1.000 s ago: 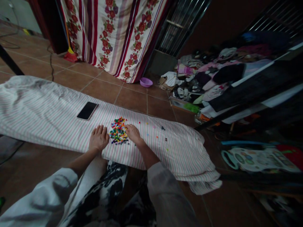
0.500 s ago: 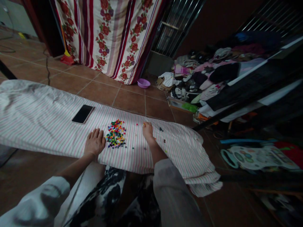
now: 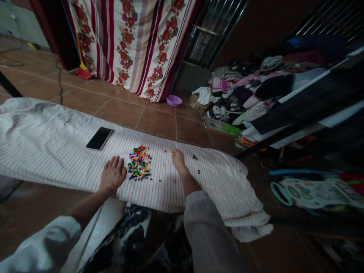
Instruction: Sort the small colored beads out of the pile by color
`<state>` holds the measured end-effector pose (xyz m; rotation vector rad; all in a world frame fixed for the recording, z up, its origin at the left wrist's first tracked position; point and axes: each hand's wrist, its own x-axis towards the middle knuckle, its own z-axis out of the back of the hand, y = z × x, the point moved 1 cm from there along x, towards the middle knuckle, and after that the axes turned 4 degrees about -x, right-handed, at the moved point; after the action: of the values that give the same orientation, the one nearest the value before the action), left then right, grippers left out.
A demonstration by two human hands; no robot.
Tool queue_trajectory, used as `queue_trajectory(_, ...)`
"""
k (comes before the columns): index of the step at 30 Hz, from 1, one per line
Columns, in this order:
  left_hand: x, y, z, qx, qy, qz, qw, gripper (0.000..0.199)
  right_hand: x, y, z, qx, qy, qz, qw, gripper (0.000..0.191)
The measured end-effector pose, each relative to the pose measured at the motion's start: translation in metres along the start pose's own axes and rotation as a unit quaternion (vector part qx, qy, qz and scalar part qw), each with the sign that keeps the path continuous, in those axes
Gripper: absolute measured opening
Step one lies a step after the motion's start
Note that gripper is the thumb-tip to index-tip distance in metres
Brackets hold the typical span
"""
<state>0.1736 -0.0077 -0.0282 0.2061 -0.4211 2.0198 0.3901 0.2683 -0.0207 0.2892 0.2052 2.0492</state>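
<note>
A heap of tiny, blocky coloured pieces (image 3: pixel 139 163) lies on a striped cloth (image 3: pixel 71 159). Just left of the heap, my left hand (image 3: pixel 114 174) rests flat on the cloth, its fingers stretched out and holding nothing. On the heap's other side is my right hand (image 3: pixel 179 159), low over the cloth with its fingers pinched. A small yellow-orange piece (image 3: pixel 173 153) shows at its fingertips. Around this hand lie a red piece (image 3: pixel 165 151), a few dark grey pieces (image 3: pixel 195 157), dark red pieces (image 3: pixel 199 171) and a green one (image 3: pixel 159 180).
A phone (image 3: pixel 99 138) with a dark screen lies on the cloth, beyond my left hand. On the tiled floor past the cloth stand a purple basin (image 3: pixel 174 100) and a red dustpan (image 3: pixel 83 72) by a floral curtain (image 3: pixel 142 45). Clothes (image 3: pixel 244 91) are piled at the right.
The view has shifted slightly. My right hand stays in nearly the same spot with the yellow-orange piece at its fingertips. My left hand has not visibly moved.
</note>
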Motion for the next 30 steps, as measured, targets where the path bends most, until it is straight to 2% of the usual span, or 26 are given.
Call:
queue_trajectory(6,0.0001,-0.0009,0.0015,0.003,-0.003,-0.002,1.0,0.049,-0.0044,0.0083,0.0007,-0.008,0.009,-0.017,1.0,0.035)
queue_trajectory(15,0.0003,-0.0014,0.0017,-0.029,-0.014,0.002,0.999,0.049,-0.0054,0.0088,0.0036,-0.008,-0.001,-0.039,0.999,0.019)
queue_trajectory(20,0.0006,-0.0012,0.0014,-0.028,-0.005,0.008,1.0,0.05,-0.0044,0.0106,0.0026,-0.032,-0.015,-0.03,0.999,0.027)
queue_trajectory(30,0.0003,-0.0024,0.0029,-0.031,-0.005,0.004,1.0,0.051,-0.0081,0.0109,0.0035,-0.002,0.009,-0.022,1.0,0.036)
